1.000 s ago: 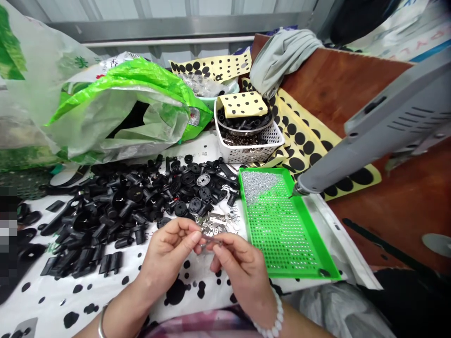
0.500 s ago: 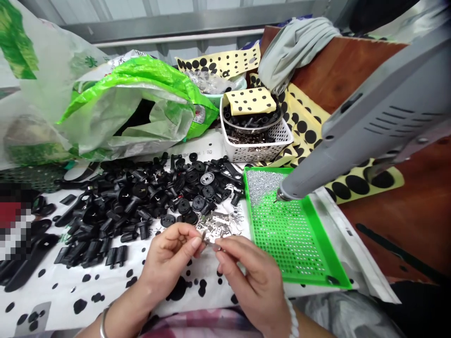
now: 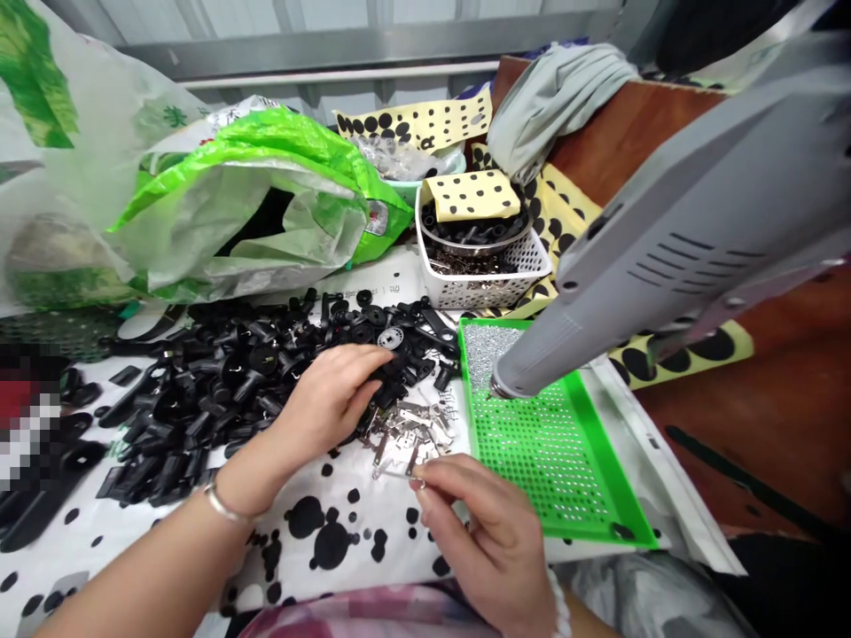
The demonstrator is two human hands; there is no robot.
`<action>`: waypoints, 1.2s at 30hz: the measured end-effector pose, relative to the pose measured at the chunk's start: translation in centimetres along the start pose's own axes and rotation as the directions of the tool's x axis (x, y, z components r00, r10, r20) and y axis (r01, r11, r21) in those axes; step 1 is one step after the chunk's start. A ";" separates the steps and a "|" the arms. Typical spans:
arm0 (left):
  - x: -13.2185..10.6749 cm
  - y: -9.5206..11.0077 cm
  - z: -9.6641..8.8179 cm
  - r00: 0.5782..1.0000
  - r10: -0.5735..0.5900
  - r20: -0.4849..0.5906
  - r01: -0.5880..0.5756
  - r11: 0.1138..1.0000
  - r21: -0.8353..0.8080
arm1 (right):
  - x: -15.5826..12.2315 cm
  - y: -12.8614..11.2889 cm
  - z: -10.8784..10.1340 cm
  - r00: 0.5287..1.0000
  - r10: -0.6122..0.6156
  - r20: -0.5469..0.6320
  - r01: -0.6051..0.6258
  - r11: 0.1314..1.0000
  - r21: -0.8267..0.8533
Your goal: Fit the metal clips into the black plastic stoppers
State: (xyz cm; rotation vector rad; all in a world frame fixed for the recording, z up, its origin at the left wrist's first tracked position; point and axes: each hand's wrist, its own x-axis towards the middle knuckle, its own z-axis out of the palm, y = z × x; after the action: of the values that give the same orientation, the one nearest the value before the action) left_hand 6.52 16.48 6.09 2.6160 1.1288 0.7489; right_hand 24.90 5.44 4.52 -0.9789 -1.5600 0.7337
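Observation:
My right hand [image 3: 482,532] pinches a small silver metal strip [image 3: 394,474] between thumb and fingertips, in front of the pile of small metal plates [image 3: 416,430]. My left hand [image 3: 336,390] reaches over the heap of black plastic parts [image 3: 226,390], with its thumb apart from the stretched fingers. Nothing shows in it, though its fingertips are partly turned away. Just beyond those fingertips lies a round grey disc [image 3: 390,338] with holes.
A grey electric screwdriver [image 3: 618,275] slants over a green perforated tray [image 3: 602,425] of small screws. Behind stands a white basket [image 3: 465,291] of parts. Plastic bags [image 3: 266,213] fill the back left. A spotted white sheet [image 3: 199,554] covers the table.
My left hand has let go of the metal strip and moved up and left over the black parts. The right hand keeps the strip. The screwdriver has swung left over the tray.

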 end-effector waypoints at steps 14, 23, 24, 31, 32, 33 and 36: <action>-0.1 -0.3 0.0 0.998 -0.061 -0.010 0.059 0.992 -0.113 | -0.2 0.2 -0.8 0.996 -0.007 -0.088 0.005 1.000 -0.029; -4.0 2.4 -0.8 0.986 -0.153 0.061 0.163 0.960 -0.228 | 1.6 0.1 -0.2 0.993 -0.118 -0.026 0.113 0.980 -0.162; -4.2 2.4 -0.9 0.988 -0.144 0.063 0.155 0.963 -0.223 | 1.7 0.1 -0.1 0.991 -0.131 -0.013 0.127 0.975 -0.183; -4.8 2.8 -1.4 0.993 -0.093 0.078 0.103 0.985 -0.137 | 2.2 -0.1 0.5 0.973 -0.213 0.091 0.230 0.933 -0.276; -4.9 2.8 -1.5 0.994 -0.079 0.072 0.087 0.989 -0.116 | 2.2 -0.2 0.6 0.968 -0.227 0.110 0.250 0.921 -0.299; -5.0 2.8 -1.5 0.996 -0.065 0.064 0.071 0.993 -0.094 | 2.2 -0.2 0.6 0.962 -0.238 0.132 0.269 0.907 -0.325; -5.3 2.8 -1.6 0.999 -0.021 0.043 0.022 0.999 -0.033 | 2.3 -0.6 0.6 0.945 -0.252 0.209 0.318 0.858 -0.403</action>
State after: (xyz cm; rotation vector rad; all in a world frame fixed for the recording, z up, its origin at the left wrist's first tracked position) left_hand 4.36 10.65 6.53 2.5753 1.1211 0.6986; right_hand 24.05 7.21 6.02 -0.9904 -2.0031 0.2531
